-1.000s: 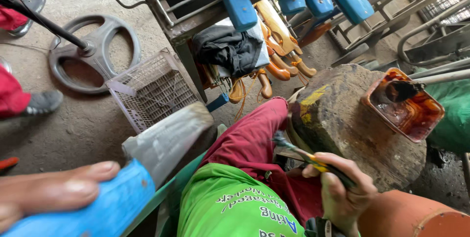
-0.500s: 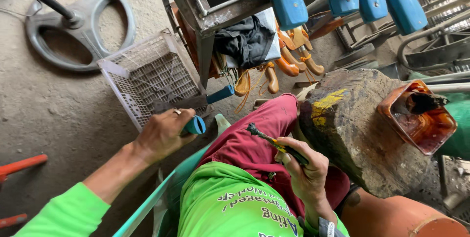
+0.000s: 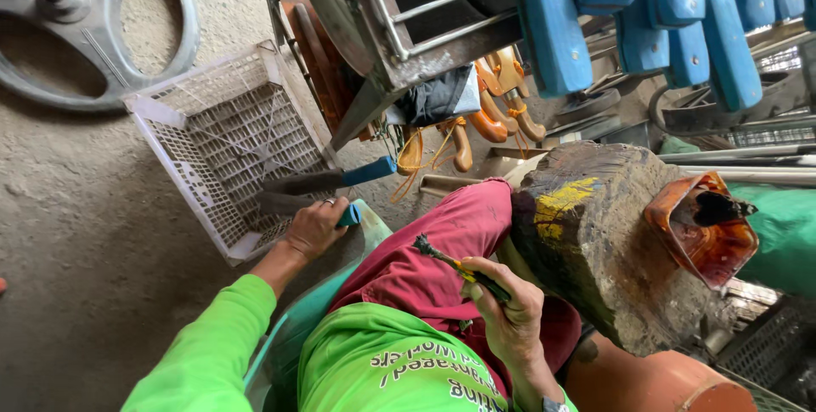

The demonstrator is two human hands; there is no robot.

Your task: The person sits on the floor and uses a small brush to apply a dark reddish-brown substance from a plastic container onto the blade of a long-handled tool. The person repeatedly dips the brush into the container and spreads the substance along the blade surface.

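1. Rough concrete floor (image 3: 76,233) lies under everything, with a white plastic crate (image 3: 223,144) standing on it as the landmark.
2. Inside the crate's near corner, the left hand (image 3: 313,227) has its fingers closed around the blue handle of a knife (image 3: 293,204) whose dark blade lies in the crate.
3. Just above it, a second blue-handled knife (image 3: 327,180) rests across the crate's right edge.
4. Right of the crate, past the red-trousered knee, the right hand (image 3: 507,314) grips a thin brush (image 3: 459,269) in curled fingers, bristles pointing back toward the crate.
5. Farther right of the crate stands a wooden stump (image 3: 603,242), and an orange-stained cut bottle (image 3: 704,229) sits at its far side.
6. Blue-handled blades (image 3: 663,12) hang on a metal rack up and right of the crate.
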